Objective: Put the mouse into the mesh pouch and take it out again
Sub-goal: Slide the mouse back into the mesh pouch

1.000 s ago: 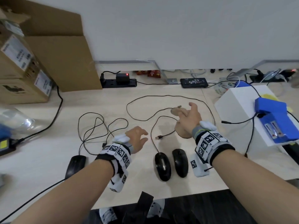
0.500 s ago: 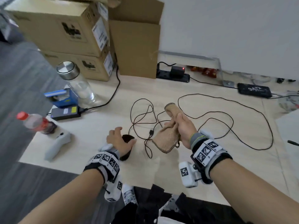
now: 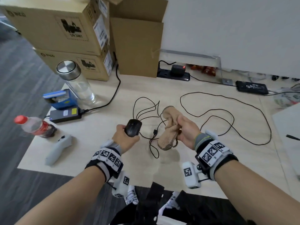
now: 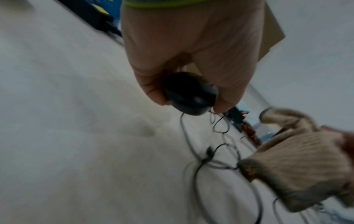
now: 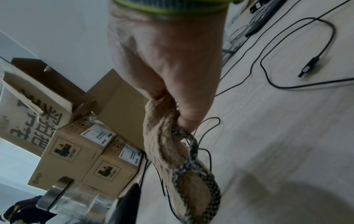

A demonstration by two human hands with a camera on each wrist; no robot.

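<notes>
Nearest, the left hand (image 3: 125,137) grasps one black mouse (image 3: 133,130) from its rear, thumb on one side and fingers on the other, lifted above the table (image 3: 90,130); the hand hides the mouse's back end, and the left wrist view is smeared by blur. The mouse's cable (image 3: 146,111) trails away in loops whose number cannot be counted where they tangle. Just beside it, the right hand (image 3: 186,130) clenches one beige mesh pouch (image 3: 168,127) around its middle, the fist covering that part; the patterned-rimmed mouth hangs toward the person, and the inside is hard to make out. The mouse is outside the pouch, apart from it. A second, long cable (image 3: 233,120) curves across the table to the right.

To the left lie one white controller (image 3: 56,148), one red-capped bottle (image 3: 34,126) and one black power brick (image 3: 65,114). Farther off stand one clear flask (image 3: 78,83) with a steel lid, one blue box (image 3: 60,99), one power strip (image 3: 173,73), and two stacked cartons (image 3: 65,39), cut off by the frame edge, with a third open carton (image 3: 138,46) beside them.
</notes>
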